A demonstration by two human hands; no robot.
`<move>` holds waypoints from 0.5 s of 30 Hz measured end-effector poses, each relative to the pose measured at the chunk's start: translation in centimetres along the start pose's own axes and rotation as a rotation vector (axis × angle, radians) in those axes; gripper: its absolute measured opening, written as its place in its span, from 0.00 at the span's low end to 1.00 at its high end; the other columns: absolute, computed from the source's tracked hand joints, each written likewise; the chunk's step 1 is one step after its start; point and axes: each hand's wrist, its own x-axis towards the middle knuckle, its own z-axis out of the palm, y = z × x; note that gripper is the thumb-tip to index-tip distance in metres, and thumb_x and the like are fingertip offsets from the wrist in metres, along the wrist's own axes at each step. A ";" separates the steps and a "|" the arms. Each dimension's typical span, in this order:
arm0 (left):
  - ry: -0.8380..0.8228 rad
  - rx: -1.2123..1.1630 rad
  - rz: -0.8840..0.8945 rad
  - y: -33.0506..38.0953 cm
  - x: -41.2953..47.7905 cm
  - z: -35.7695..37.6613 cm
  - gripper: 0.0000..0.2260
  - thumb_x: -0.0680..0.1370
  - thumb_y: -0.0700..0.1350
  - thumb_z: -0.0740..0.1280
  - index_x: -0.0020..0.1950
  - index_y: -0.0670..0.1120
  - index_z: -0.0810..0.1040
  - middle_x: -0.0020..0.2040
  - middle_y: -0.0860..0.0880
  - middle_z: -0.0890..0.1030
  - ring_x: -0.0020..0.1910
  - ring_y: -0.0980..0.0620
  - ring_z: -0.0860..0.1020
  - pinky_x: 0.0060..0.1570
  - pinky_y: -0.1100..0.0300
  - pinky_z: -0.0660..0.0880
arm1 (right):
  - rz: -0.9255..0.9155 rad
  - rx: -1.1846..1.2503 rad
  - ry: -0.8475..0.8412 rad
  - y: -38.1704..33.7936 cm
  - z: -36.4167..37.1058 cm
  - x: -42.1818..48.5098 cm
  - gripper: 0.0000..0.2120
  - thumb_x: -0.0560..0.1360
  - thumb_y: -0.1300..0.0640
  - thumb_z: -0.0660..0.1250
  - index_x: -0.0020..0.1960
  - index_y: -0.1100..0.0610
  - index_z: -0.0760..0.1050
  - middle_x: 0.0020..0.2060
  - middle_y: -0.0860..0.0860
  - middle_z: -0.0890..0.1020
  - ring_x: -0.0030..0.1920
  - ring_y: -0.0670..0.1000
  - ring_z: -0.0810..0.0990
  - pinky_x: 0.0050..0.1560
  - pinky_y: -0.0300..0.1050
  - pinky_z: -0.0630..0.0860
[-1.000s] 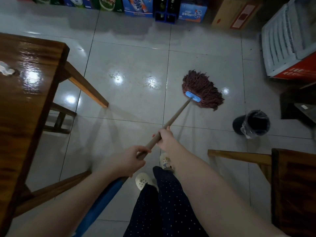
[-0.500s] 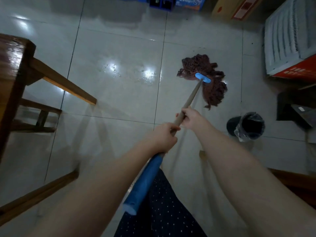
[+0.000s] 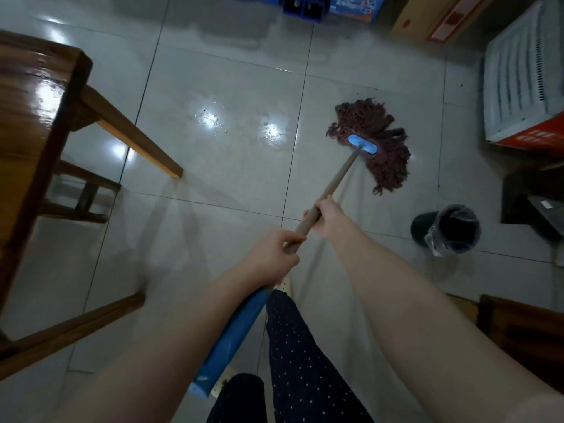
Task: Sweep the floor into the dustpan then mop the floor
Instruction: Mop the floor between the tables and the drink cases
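A mop with a brown stringy head [image 3: 377, 141] and a blue clamp lies flat on the wet, shiny tiled floor [image 3: 213, 184] ahead and to the right. Its tan handle [image 3: 337, 178] runs back toward me and ends in a blue grip [image 3: 232, 340]. My right hand [image 3: 329, 216] is closed around the tan handle, further down the shaft. My left hand [image 3: 273, 259] grips the handle closer to me, just above the blue grip. No dustpan is in view.
A wooden table [image 3: 33, 117] and bench legs [image 3: 131, 138] stand at the left. A small black bin [image 3: 448, 228] with a plastic liner sits right of the mop. A white crate on a red box [image 3: 525, 87] and cartons [image 3: 433, 19] line the far right; a wooden seat [image 3: 525, 328] is near right.
The mop head has slid a little nearer and to the right across the tile, its strands spreading out. Both hands kept their hold on the handle. My view shifted slightly.
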 end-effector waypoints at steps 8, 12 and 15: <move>0.080 -0.010 -0.033 -10.4 -12.6 0.2 0.18 0.76 0.38 0.64 0.64 0.51 0.73 0.49 0.50 0.73 0.24 0.56 0.73 0.21 0.70 0.70 | 0.031 -0.090 -0.049 13.5 2.2 -7.2 0.33 0.79 0.70 0.50 0.78 0.43 0.50 0.47 0.55 0.69 0.35 0.52 0.70 0.34 0.46 0.73; 0.099 -0.106 -0.099 -17.0 -18.9 1.5 0.16 0.76 0.38 0.64 0.61 0.53 0.73 0.46 0.50 0.73 0.23 0.54 0.72 0.24 0.63 0.74 | 0.059 -0.109 -0.077 21.6 3.1 -10.8 0.33 0.80 0.69 0.50 0.78 0.43 0.49 0.53 0.55 0.70 0.36 0.52 0.70 0.34 0.47 0.73; 0.106 -0.126 -0.135 -21.2 -22.8 1.6 0.14 0.76 0.40 0.64 0.59 0.56 0.72 0.48 0.46 0.75 0.22 0.54 0.72 0.24 0.63 0.73 | 0.079 -0.143 -0.111 26.6 4.2 -13.3 0.34 0.80 0.70 0.49 0.77 0.41 0.48 0.62 0.58 0.69 0.35 0.52 0.70 0.34 0.46 0.72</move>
